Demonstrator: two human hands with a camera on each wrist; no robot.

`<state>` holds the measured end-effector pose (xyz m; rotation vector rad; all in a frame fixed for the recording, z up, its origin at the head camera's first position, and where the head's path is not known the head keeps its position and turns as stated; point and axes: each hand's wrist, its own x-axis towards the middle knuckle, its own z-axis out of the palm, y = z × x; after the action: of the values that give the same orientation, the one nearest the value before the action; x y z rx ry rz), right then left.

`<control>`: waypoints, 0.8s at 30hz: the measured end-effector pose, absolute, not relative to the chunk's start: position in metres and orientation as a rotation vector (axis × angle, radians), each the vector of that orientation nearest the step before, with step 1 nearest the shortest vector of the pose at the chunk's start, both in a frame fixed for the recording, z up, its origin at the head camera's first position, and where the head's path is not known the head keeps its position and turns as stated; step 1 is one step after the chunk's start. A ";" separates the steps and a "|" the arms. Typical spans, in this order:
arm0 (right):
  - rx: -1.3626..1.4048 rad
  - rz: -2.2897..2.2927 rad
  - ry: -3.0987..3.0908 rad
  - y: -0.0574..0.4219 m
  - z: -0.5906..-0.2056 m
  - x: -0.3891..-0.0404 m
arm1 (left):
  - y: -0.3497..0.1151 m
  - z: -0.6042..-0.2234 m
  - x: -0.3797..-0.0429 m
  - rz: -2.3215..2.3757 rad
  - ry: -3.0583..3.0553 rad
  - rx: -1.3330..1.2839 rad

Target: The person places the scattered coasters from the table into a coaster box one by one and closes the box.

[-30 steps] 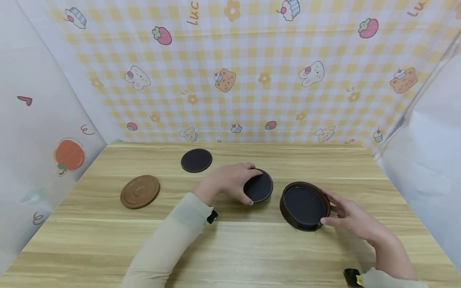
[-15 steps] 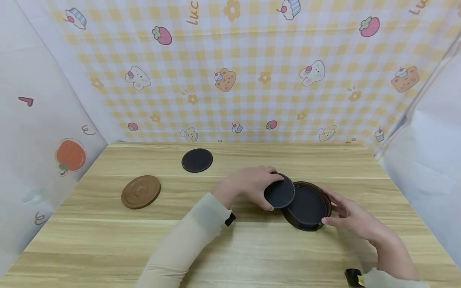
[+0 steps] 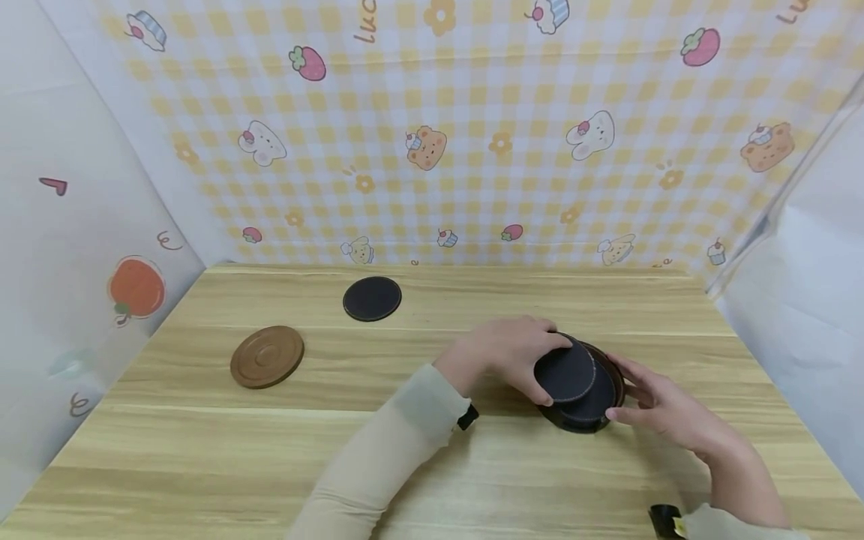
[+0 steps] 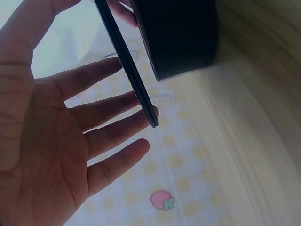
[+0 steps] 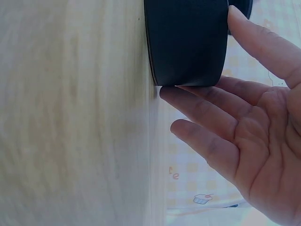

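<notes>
My left hand (image 3: pixel 506 351) pinches black round coasters (image 3: pixel 567 370) by the edge, thumb at the front and fingers at the back. Seen edge-on in the left wrist view, the coasters (image 4: pixel 134 77) look like two thin discs together. They hang over the left part of a round black coaster holder (image 3: pixel 569 424) with a brown inner wall, apart from its rim in that view. Another black coaster (image 3: pixel 599 401) lies inside the holder, partly covered. With thumb and fingers, my right hand (image 3: pixel 668 409) grips the holder's right side; its wall (image 5: pixel 188 44) stands on the table.
A brown round wooden disc (image 3: pixel 268 357) with a ringed centre lies at the left of the wood-grain table (image 3: pixel 223 465). Another black coaster (image 3: pixel 373 298) lies flat toward the back. A yellow checked cloth (image 3: pixel 459 97) hangs behind the table.
My left hand has carried the coasters to the right, from beside the holder to over its left part. The right hand has stayed at the holder's side.
</notes>
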<state>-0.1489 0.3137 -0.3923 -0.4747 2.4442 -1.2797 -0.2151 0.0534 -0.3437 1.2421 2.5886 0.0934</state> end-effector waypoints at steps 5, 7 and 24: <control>-0.482 -1.284 2.443 0.314 -0.392 -0.149 | 0.067 -0.344 -0.211 0.112 2.576 1.219; -0.490 -1.290 2.434 0.315 -0.393 -0.150 | 0.072 -0.345 -0.210 0.121 2.564 1.223; -0.606 -1.361 2.416 0.317 -0.396 -0.151 | 0.094 -0.351 -0.207 0.088 2.532 1.220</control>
<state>-0.1515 0.3175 -0.3965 -0.6057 2.4155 -1.3612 -0.2072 0.0938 -0.3508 1.2197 2.5319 0.0876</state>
